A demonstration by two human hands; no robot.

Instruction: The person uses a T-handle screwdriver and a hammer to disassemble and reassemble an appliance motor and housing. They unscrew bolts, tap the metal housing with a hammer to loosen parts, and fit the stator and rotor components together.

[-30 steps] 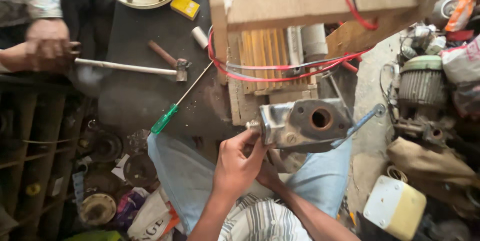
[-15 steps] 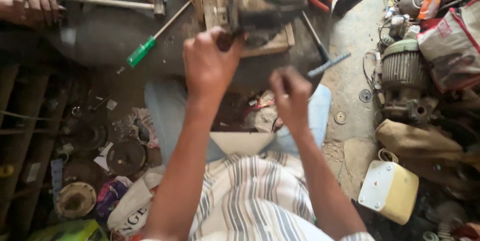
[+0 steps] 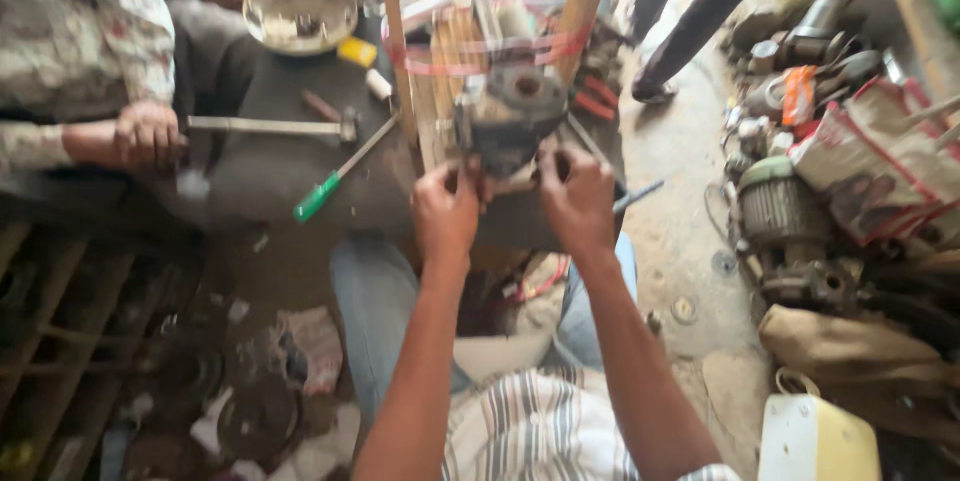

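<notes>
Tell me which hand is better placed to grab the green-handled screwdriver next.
Left, probably. The left hand grips the grey metal pump housing on the side where the green-handled screwdriver lies. The right hand is on the far side and would have to cross over.

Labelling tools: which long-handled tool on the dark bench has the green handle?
The screwdriver, lying diagonally near the left hand. The hammer has a pale handle, held by another person's hand.

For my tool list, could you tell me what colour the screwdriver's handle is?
Green; the screwdriver handle shows best in the head view.
</notes>
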